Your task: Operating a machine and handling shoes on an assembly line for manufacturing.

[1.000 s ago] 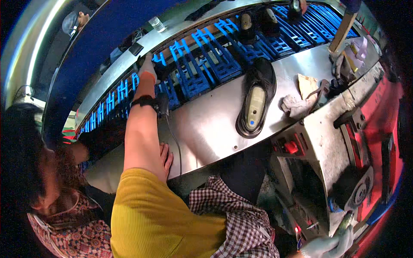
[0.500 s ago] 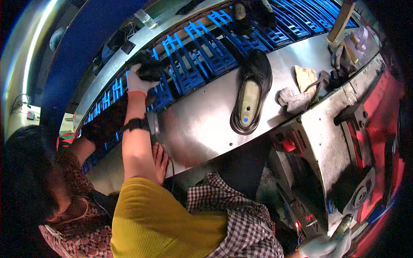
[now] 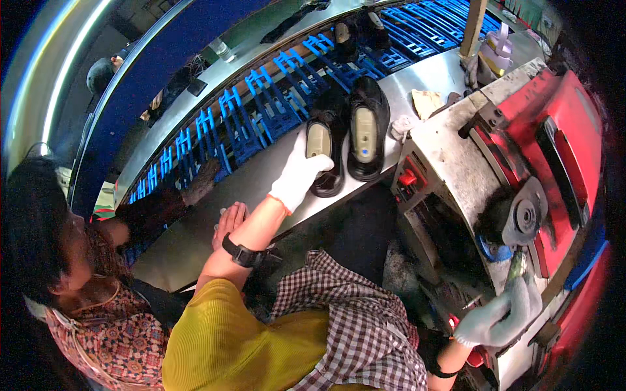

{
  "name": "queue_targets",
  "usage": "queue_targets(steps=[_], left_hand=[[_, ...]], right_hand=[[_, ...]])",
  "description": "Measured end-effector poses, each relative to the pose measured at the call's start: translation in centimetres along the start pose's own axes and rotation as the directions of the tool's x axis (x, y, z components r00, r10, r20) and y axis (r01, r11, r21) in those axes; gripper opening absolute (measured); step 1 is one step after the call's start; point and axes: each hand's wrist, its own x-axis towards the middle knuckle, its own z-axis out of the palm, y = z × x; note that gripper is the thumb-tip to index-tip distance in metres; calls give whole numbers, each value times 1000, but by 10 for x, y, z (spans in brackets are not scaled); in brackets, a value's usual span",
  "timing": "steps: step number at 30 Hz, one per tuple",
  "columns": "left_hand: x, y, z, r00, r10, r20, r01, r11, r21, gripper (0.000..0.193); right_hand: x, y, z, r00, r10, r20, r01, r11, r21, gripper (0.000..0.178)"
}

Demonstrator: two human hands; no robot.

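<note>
My left hand [image 3: 295, 174], in a white glove, grips the left one of two black shoes [image 3: 334, 171] by its heel end, thumb over the rim. A pale green shoe last [image 3: 319, 140] fills its opening. The other black shoe [image 3: 373, 171] stands close beside it on the metal bench, with a last [image 3: 364, 133] marked by a blue dot. At the lower right my gloved right hand [image 3: 507, 314] is closed round a small pale elongated thing [image 3: 518, 266], its kind unclear, just below the round disc [image 3: 525, 216] of a red machine.
Blue slatted racks [image 3: 261, 91] run behind the metal bench [image 3: 407, 83], with more dark shoes [image 3: 360, 34] on them. A person in patterned clothes sits at left, one hand [image 3: 229, 225] on the bench. A purple-lidded bottle [image 3: 499, 53] and a tan cloth [image 3: 427, 103] lie farther right.
My left hand has come right from the racks with a black shoe, now beside the other shoe. My right hand has risen toward the machine's disc. The view has shifted.
</note>
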Motion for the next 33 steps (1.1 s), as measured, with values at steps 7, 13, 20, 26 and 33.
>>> queue_targets(steps=[7, 13, 20, 26, 33], left_hand=[[-5, 19, 20, 992, 93, -81, -51, 910, 412, 97], [7, 54, 45, 676, 731, 90, -522, 389, 759, 63], [23, 39, 60, 717, 678, 163, -437, 254, 863, 61], [50, 24, 20, 760, 531, -375, -454, 846, 279, 84], [73, 27, -84, 591, -47, -805, -556, 699, -449, 98]], right_hand=[[3, -4, 3, 1000, -19, -23, 19, 1000, 18, 17], [-2, 1, 3, 999, -47, -16, 47, 999, 7, 20], [-1, -1, 6, 996, 10, -86, -11, 1000, -8, 16], [1, -5, 3, 994, -58, -88, 45, 989, -144, 17], [4, -8, 6, 996, 6, -90, -18, 991, -130, 18]])
